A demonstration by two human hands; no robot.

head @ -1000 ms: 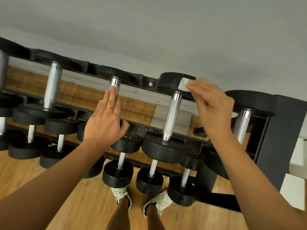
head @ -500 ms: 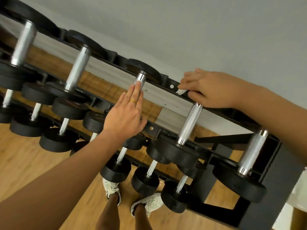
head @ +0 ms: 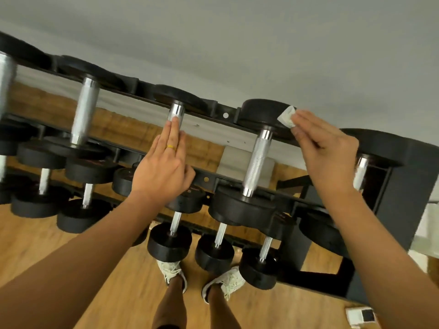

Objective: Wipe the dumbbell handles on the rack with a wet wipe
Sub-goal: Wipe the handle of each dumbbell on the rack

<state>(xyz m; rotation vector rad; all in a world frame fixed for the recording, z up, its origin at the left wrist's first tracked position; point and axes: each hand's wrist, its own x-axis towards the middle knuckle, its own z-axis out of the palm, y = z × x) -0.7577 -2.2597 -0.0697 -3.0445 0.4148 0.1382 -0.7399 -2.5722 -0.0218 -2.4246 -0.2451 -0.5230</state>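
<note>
wet wipe (head: 286, 116): upper right of frame, pinched in right hand (head: 325, 148) fingertips, against a black dumbbell head (head: 260, 110), not a handle
left hand (head: 164, 167): fingers straight, pressed together, flat on centre handle (head: 176, 112)
progress: no handle visibly wet; most handles on the rack (head: 225, 114) judged yet to wipe

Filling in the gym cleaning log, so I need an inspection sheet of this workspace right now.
Surface: black rack, loaded on several tiers.
Job's things: wet wipe at a top-tier dumbbell's far head, not on its knurled handle.
Clutter: small white item on the floor, kind unclear.
Grippers (hands): right hand pinches the wet wipe; left hand lies flat along the neighbouring handle.
Cables: nothing seen.
Surroundings: wood floor, grey wall, person's shoes below the rack.
</note>
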